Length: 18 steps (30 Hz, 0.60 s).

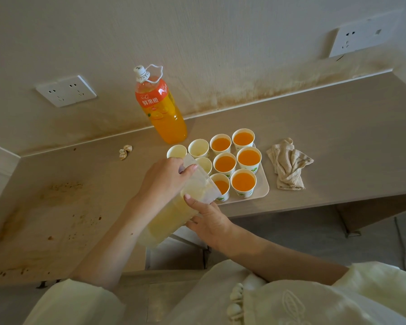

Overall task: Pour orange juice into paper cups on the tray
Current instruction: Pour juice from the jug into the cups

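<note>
A translucent plastic jug [174, 212] with pale juice residue is tilted, spout toward the tray [263, 186]. My left hand [167, 177] grips its upper side, thumb near the rim. My right hand [209, 219] supports it from below, fingers curled against its wall. On the beige tray stand several paper cups: filled cups [243, 181] with orange juice on the right, empty cups [198, 148] on the left. The jug's spout hangs over a partly hidden cup [222, 186] holding juice. An orange juice bottle [161, 109], capped, stands behind the tray by the wall.
A crumpled beige cloth [288, 164] lies right of the tray. A small crumpled scrap [125, 151] sits left of the bottle. The countertop [56, 207] is stained at left. Wall sockets [66, 90] sit above it; the counter edge drops off just in front of the tray.
</note>
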Each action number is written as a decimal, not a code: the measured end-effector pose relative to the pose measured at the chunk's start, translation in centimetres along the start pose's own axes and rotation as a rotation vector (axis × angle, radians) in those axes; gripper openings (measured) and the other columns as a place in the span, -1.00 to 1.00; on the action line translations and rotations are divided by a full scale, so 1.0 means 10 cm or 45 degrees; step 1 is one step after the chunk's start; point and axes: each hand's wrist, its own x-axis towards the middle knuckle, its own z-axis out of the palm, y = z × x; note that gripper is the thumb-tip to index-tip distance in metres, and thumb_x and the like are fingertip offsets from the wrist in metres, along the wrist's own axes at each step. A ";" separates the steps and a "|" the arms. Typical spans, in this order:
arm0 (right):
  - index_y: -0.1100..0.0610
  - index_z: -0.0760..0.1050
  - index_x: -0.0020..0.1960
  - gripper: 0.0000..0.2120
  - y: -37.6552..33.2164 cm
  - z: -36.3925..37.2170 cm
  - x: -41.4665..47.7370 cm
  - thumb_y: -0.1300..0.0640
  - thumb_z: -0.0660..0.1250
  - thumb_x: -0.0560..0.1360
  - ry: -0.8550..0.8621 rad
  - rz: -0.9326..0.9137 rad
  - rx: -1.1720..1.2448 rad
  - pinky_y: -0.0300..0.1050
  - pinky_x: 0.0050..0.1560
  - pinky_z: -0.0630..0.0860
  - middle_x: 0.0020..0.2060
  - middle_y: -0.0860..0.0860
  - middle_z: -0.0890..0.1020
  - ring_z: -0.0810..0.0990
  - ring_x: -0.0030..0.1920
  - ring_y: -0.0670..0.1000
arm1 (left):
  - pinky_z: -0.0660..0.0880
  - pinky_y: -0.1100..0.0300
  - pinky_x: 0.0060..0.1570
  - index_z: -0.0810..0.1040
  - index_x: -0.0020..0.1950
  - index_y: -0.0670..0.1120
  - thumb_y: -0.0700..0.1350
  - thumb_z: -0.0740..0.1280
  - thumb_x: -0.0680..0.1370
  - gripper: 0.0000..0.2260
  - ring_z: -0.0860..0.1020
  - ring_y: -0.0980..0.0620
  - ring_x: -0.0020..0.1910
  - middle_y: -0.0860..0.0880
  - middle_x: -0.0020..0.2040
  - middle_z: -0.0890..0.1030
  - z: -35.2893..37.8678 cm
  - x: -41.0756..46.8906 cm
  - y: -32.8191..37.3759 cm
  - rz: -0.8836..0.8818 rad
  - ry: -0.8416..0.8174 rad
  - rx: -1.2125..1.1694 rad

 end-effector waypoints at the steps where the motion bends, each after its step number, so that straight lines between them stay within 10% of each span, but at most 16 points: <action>1: -0.01 0.25 0.45 -0.04 0.00 0.00 0.00 0.01 0.62 0.14 -0.001 -0.001 0.003 0.15 0.17 0.56 0.29 0.12 0.52 0.49 0.29 0.19 | 0.15 0.13 -0.45 0.24 -0.39 -0.09 0.14 0.25 0.56 -0.55 0.25 0.01 -0.46 0.01 -0.47 0.29 0.00 0.00 0.00 -0.001 0.000 -0.002; 18: 0.00 0.26 0.46 -0.13 0.00 0.01 0.03 0.05 0.58 0.24 0.007 0.000 0.000 0.19 0.19 0.55 0.29 0.14 0.52 0.50 0.29 0.20 | 0.11 0.13 -0.44 0.19 -0.41 -0.07 0.11 0.27 0.56 -0.54 0.22 0.03 -0.47 0.02 -0.48 0.25 -0.01 0.03 -0.02 -0.005 -0.014 -0.043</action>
